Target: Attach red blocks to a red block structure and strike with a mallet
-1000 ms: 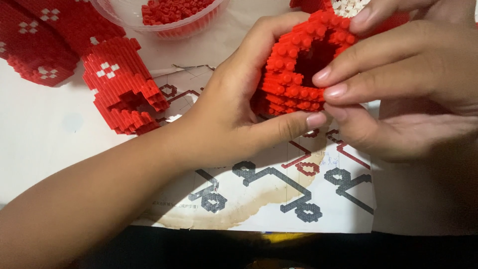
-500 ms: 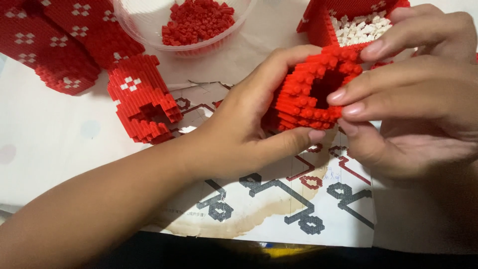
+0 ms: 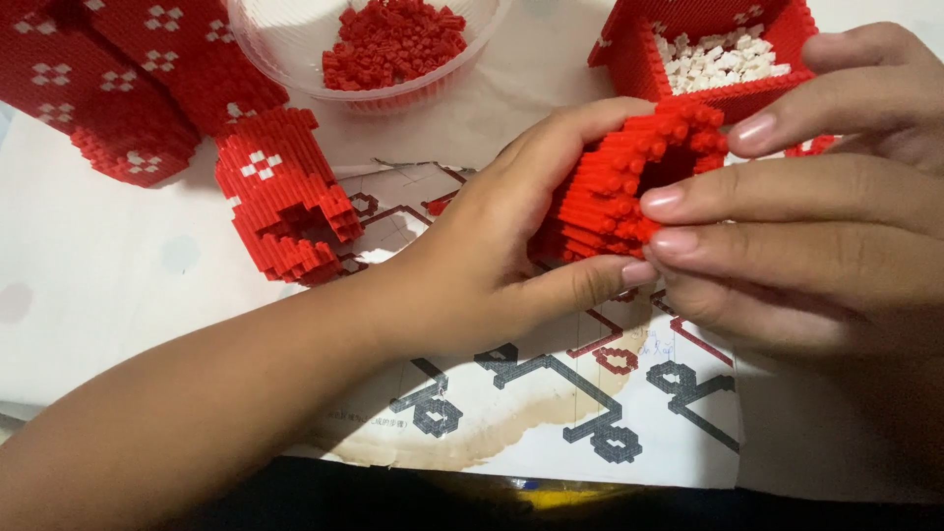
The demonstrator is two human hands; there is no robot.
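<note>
A hollow red block piece (image 3: 629,187) made of tiny bricks is held in mid-frame between both hands. My left hand (image 3: 492,246) wraps its left side, thumb pressed along the bottom edge. My right hand (image 3: 816,216) covers its right side, with fingertips on the rim of the opening. Under the hands lies a printed instruction sheet (image 3: 551,393) with grey and red diagrams.
A clear plastic bowl (image 3: 295,59) of loose red bricks stands at the top. A red brick box (image 3: 639,49) holding white bricks sits top right. A red hollow part with white dots (image 3: 285,197) and larger red dotted sections (image 3: 108,79) lie at left on the white table.
The view has shifted, so everything sits lower in frame and the bowl and box show more. Both hands keep holding the red piece, with the right fingers shifting a little on its rim.
</note>
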